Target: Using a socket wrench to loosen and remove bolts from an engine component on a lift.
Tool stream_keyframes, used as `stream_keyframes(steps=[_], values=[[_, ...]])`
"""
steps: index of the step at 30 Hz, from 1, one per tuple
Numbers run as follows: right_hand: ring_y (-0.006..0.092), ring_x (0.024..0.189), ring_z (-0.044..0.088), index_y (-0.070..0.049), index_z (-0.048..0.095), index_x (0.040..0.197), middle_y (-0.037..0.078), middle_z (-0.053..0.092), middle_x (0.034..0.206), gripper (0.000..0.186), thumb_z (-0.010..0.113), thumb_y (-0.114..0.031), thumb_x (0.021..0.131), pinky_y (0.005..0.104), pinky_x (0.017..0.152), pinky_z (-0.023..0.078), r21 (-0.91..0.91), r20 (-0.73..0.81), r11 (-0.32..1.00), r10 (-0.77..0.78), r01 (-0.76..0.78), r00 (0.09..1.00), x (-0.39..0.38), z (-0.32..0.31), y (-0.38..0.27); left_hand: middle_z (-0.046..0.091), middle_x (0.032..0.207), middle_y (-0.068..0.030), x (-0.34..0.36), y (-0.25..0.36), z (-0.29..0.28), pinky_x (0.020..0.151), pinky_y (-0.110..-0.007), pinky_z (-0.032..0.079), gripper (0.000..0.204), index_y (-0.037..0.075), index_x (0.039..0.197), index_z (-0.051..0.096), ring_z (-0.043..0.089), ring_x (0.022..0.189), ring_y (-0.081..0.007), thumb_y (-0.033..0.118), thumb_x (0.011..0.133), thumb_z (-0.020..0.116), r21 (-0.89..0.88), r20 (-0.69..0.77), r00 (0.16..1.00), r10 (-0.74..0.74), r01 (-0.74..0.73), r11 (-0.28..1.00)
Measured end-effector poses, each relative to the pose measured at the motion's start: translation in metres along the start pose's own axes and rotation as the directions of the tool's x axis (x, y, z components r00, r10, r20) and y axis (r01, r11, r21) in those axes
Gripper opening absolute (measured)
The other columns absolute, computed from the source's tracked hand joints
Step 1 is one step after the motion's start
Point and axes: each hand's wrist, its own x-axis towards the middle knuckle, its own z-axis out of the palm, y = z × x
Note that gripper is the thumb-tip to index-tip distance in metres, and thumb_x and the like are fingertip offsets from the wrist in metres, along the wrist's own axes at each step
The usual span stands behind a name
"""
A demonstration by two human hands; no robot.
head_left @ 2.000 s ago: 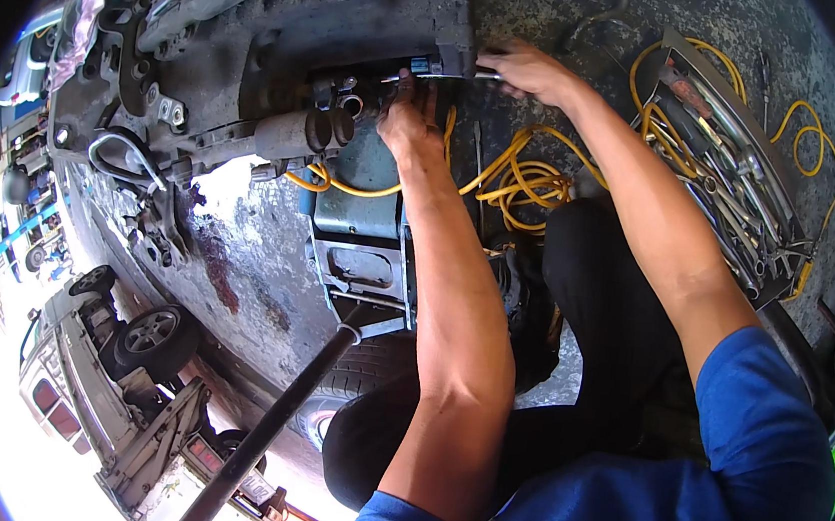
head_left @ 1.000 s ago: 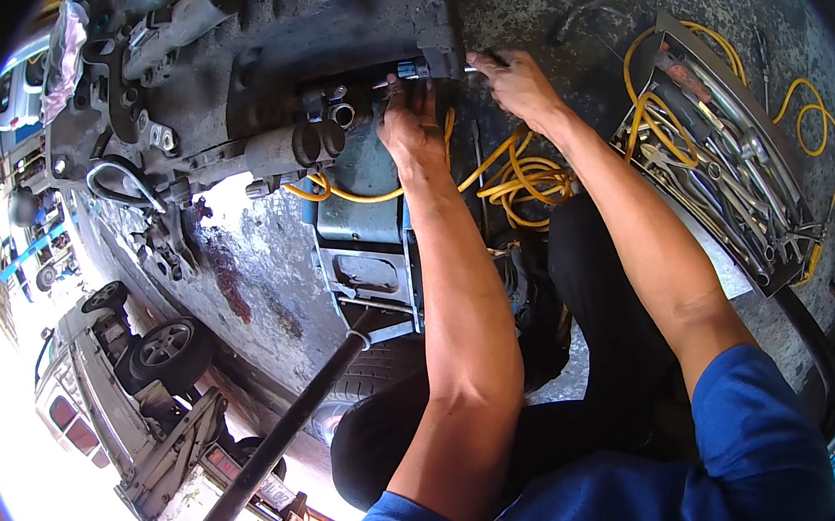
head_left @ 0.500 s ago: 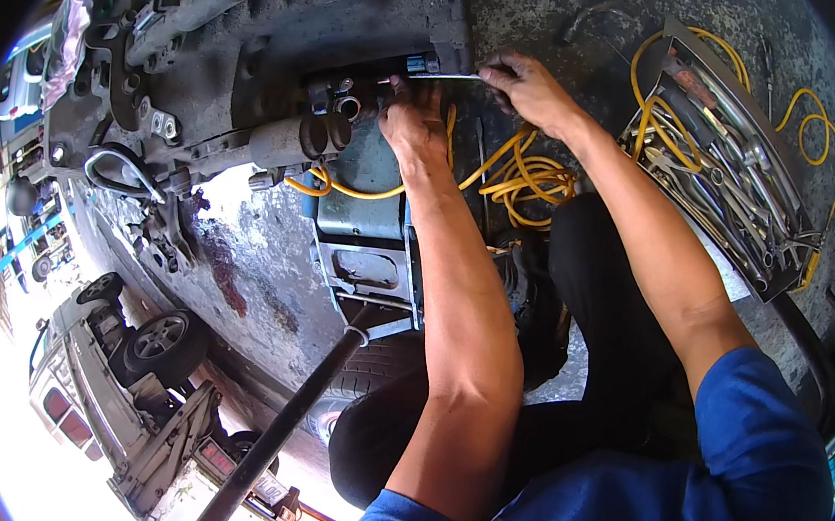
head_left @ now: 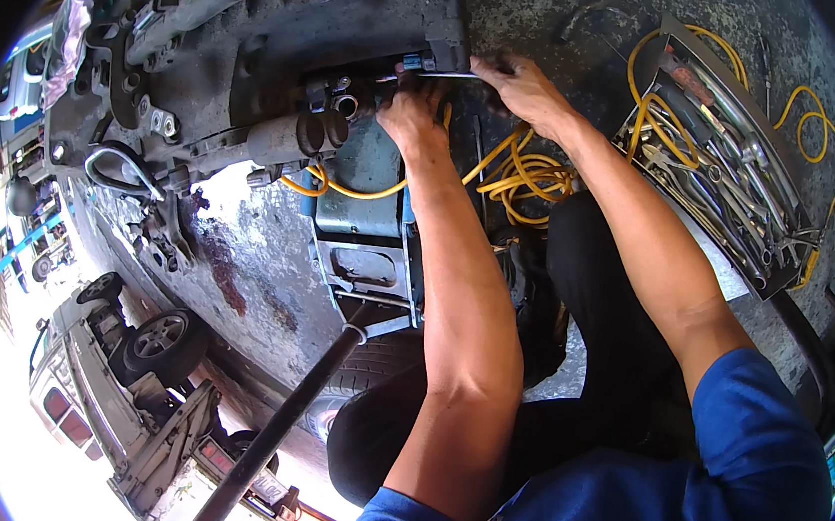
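Observation:
A large dirty metal vehicle assembly fills the upper left. Along its lower edge lies a slim shiny metal tool handle; its left end disappears into the dark recess, so the tool's exact kind is hidden. My right hand grips the handle's right end with bent fingers. My left hand reaches up to the recess at the tool's left end, fingers curled and partly hidden. Next to that hand is a round open metal pipe end. A small blue part shows just above the handle.
Below the assembly stands a blue-grey floor jack with a long black handle. A yellow hose lies coiled by my knee. At right sits a metal tray full of wrenches. A vehicle stands at lower left.
My right hand has shifted slightly left along the handle, its fingers farther over the end. My left hand has moved slightly left. The assembly looks unchanged.

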Motion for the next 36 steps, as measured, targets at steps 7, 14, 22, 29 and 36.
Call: stream_keyframes(steps=[7,14,22,29,36], values=[[0.0069,0.064,0.051,-0.002,0.063,0.093,0.0,0.057,0.074,0.019,0.061,-0.021,0.091,0.0224,0.056,0.042,-0.021,-0.001,0.951,-0.307,0.307,0.952,-0.001,-0.001,0.008,0.061,0.095,-0.0163,-0.007,-0.004,0.006,0.074,-0.039,0.056,0.037,-0.008,0.112,0.047,0.065,0.081,-0.0262,0.021,0.092,0.059,-0.212,0.003,1.0,-0.03,0.03,0.977],[0.008,0.058,0.049,0.0,0.061,0.092,0.002,0.056,0.071,0.024,0.064,-0.024,0.089,0.0237,0.051,0.04,0.016,0.036,0.988,-0.151,0.151,0.988,-0.001,0.002,0.006,0.059,0.103,-0.0154,-0.002,-0.006,0.0,0.079,-0.038,0.053,0.04,-0.009,0.115,0.045,0.062,0.091,-0.0258,0.022,0.093,0.057,-0.229,0.049,0.999,0.023,-0.011,0.973],[0.0076,0.055,0.047,0.0,0.061,0.085,0.0,0.053,0.067,0.029,0.064,-0.029,0.089,0.0225,0.047,0.035,0.127,0.044,0.991,0.046,-0.051,0.998,-0.003,-0.002,0.007,0.059,0.102,-0.0144,-0.007,-0.005,0.004,0.08,-0.038,0.054,0.038,-0.007,0.117,0.047,0.062,0.089,-0.0252,0.022,0.094,0.056,-0.19,-0.013,0.999,0.04,-0.042,0.981],[0.008,0.057,0.049,-0.001,0.062,0.094,0.001,0.056,0.07,0.021,0.064,-0.022,0.09,0.0241,0.051,0.039,0.187,0.145,0.918,0.326,-0.35,0.934,-0.003,-0.002,-0.002,0.061,0.097,-0.0118,0.002,0.0,-0.004,0.072,-0.033,0.053,0.032,-0.005,0.113,0.05,0.063,0.082,-0.0222,0.019,0.093,0.057,-0.119,-0.029,1.0,0.0,-0.004,0.993],[0.0074,0.062,0.05,-0.004,0.063,0.093,-0.001,0.057,0.069,0.015,0.064,-0.018,0.089,0.0226,0.054,0.039,0.219,0.065,0.965,0.135,-0.146,0.989,0.0,-0.004,0.006,0.056,0.115,-0.0152,-0.002,-0.001,-0.002,0.087,-0.045,0.051,0.04,-0.005,0.125,0.041,0.06,0.101,-0.0301,0.016,0.094,0.055,-0.044,-0.031,0.999,-0.022,0.02,0.999]])
